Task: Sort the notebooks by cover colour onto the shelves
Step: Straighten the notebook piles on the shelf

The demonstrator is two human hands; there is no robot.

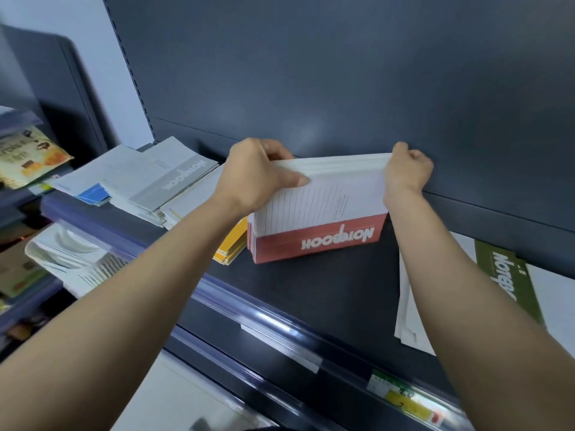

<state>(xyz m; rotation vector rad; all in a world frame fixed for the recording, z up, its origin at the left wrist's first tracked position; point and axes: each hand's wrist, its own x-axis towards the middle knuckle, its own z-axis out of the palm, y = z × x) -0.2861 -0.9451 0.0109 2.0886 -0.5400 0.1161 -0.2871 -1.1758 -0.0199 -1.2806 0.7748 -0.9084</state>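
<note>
A stack of red-covered notebooks point(320, 213) stands on edge on the dark shelf point(326, 293), red band at the bottom. My left hand point(258, 172) grips the stack's upper left corner, thumb across the front cover. My right hand point(407, 172) grips the upper right corner. A pile of yellow notebooks point(231, 245) lies flat just left of the red stack, partly behind my left forearm. Grey notebooks point(161, 178) lie in a loose heap further left, one blue cover point(93, 194) among them. A green notebook point(504, 275) lies flat at the right.
The shelf's back panel point(342, 73) rises right behind the red stack. A price rail with labels point(401, 396) runs along the shelf's front edge. White notebooks point(68, 256) sit on a lower shelf at left. Snack packets point(28, 157) hang at far left.
</note>
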